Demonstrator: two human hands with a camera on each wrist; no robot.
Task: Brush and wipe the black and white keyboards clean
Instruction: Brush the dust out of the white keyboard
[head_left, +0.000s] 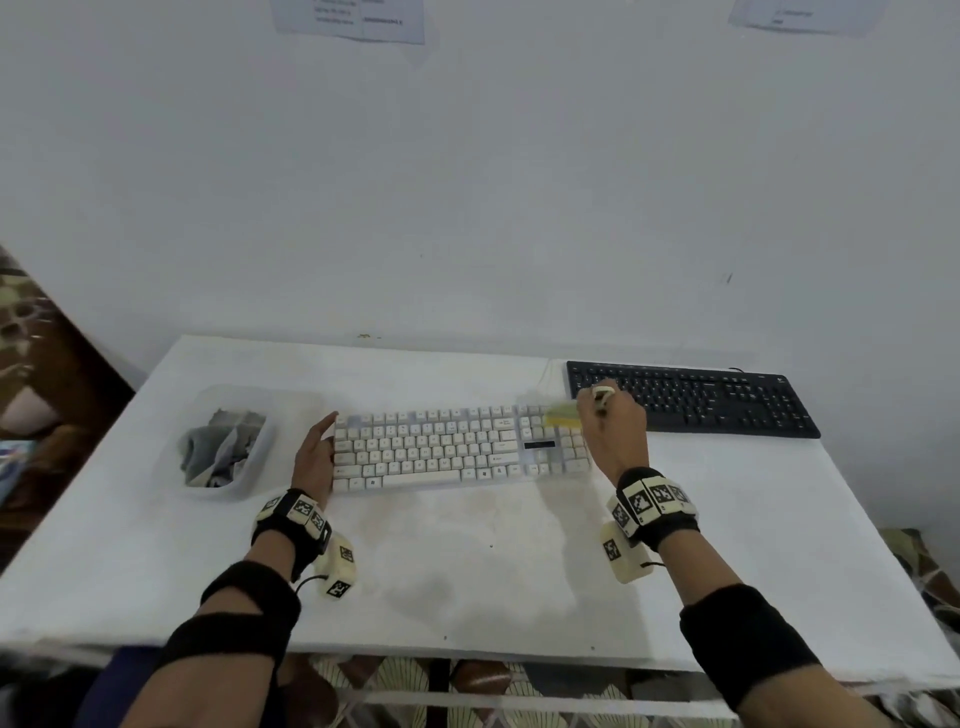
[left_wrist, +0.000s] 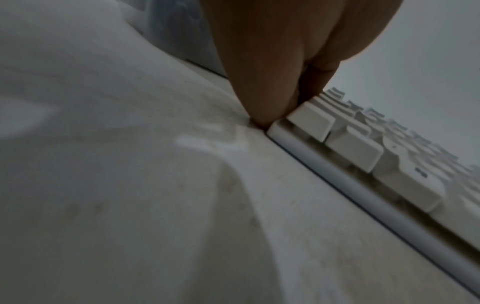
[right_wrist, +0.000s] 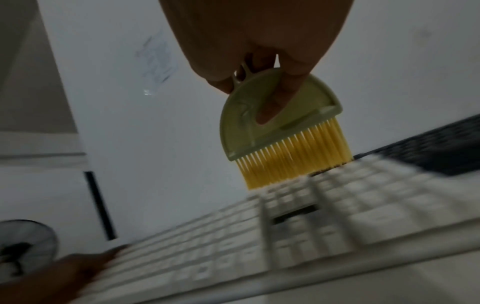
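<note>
Even, soft light fills the head view, edges bowed by the wide lens. Both wrist views are dim; the white plastic keyboard (right_wrist: 298, 230) smears with motion blur along the lower right-wrist frame.

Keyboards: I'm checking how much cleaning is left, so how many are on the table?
2. The white keyboard lies mid-table between both hands; the black keyboard sits behind it to the right, near the wall. No others show.

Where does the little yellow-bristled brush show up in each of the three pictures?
Head view: the yellow-bristled brush with pale green plastic handle sits centre-right, at the white keyboard's far right corner.
Left wrist view: not in it.
Right wrist view: centre, bristles down.
Shared landmark: the white keyboard.
</note>
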